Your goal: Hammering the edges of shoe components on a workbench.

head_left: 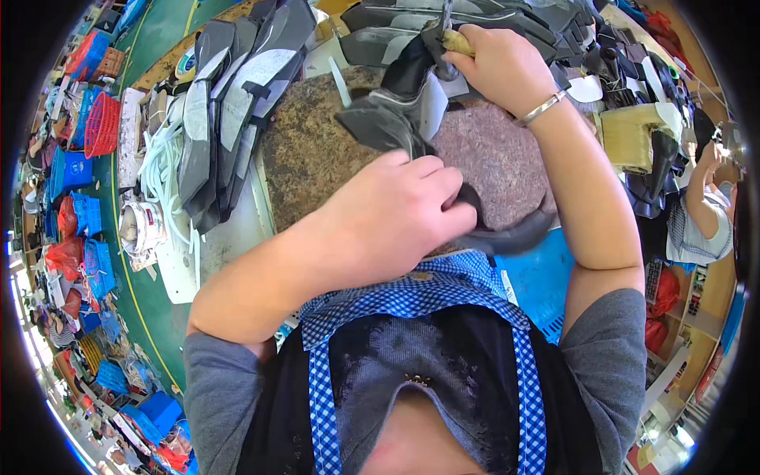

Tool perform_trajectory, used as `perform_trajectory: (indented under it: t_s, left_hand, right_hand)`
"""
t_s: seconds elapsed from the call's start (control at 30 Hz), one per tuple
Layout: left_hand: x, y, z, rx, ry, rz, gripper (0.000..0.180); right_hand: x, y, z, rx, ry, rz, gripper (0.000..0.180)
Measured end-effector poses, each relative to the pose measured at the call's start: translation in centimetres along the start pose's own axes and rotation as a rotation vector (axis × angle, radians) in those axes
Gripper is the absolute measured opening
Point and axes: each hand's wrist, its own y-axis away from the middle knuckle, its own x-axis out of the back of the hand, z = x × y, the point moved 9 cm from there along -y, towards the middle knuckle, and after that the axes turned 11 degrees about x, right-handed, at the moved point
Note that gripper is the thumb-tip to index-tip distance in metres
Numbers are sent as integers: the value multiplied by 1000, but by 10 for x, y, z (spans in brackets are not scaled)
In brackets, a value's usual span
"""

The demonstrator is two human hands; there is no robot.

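Left hand (pixel 396 210) on dark shoe upper (pixel 396 119), right hand (pixel 499 63) beyond.

A: We see bright, even daylight; it pours in hardest at eight o'clock, where the floor (pixel 36 348) washes out white.

B: We agree. Shadows stay soft under the left hand (pixel 396 218). Centre is sharp; toward the rim lines bend, detail smears, and a black ring closes every edge. The bracelet (pixel 542 108) glints at one o'clock.
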Motion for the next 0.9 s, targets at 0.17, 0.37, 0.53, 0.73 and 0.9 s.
perform_trajectory:
  t_s: [0.17, 0.37, 0.53, 0.73, 0.9]
  left_hand:
    - [11, 35, 34, -127, 104, -106, 22]
    - [22, 68, 81, -212, 153, -266, 32]
    - [9, 70, 37, 128, 13, -186, 48]
    - [-21, 72, -11, 346, 258, -459, 40]
    - [-40, 78, -21, 351, 692, -503, 36]
  right_hand:
    - [-4, 9, 7, -76, -10, 40, 33]
    - [-12, 18, 15, -132, -20, 96, 34]
    - [-3, 40, -2, -158, -243, 117, 36]
    - [-26, 136, -77, -264, -1479, -346, 47]
    - [-34, 207, -67, -713, -1049, -858, 50]
